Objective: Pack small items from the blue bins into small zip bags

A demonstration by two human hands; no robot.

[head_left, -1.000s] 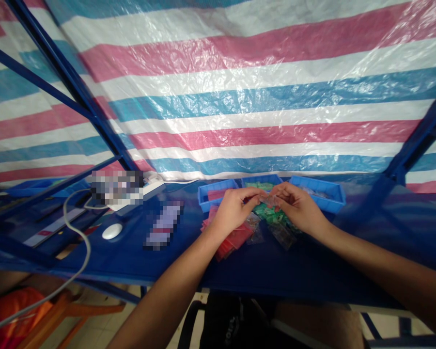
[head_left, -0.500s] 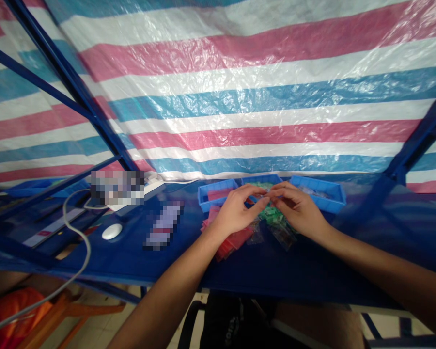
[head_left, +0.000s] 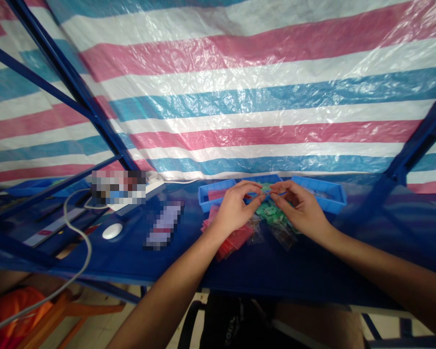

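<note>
My left hand (head_left: 237, 206) and my right hand (head_left: 301, 206) face each other over a pile of green packets (head_left: 272, 213). Thumb and fingers of each are pinched near one another, on something too small to make out. Red packets (head_left: 236, 240) lie under and beside my left wrist. Small clear bags (head_left: 285, 235) rest in front of the green pile. Behind the hands stand three blue bins: the left bin (head_left: 203, 198) holds red pieces, the middle bin (head_left: 265, 179) green ones, the right bin (head_left: 339, 199) clear packets.
On the blue table (head_left: 131, 264) to the left lie a white mouse (head_left: 112, 231), a blurred-out phone-like object (head_left: 164, 226) and a white power strip (head_left: 138, 196). A grey cable (head_left: 89, 247) hangs over the left edge. Blue frame posts and a striped sheet (head_left: 257, 102) stand behind.
The fingertips of my two hands have shifted slightly, with the fingers a little more arched. The packets and bins look the same.
</note>
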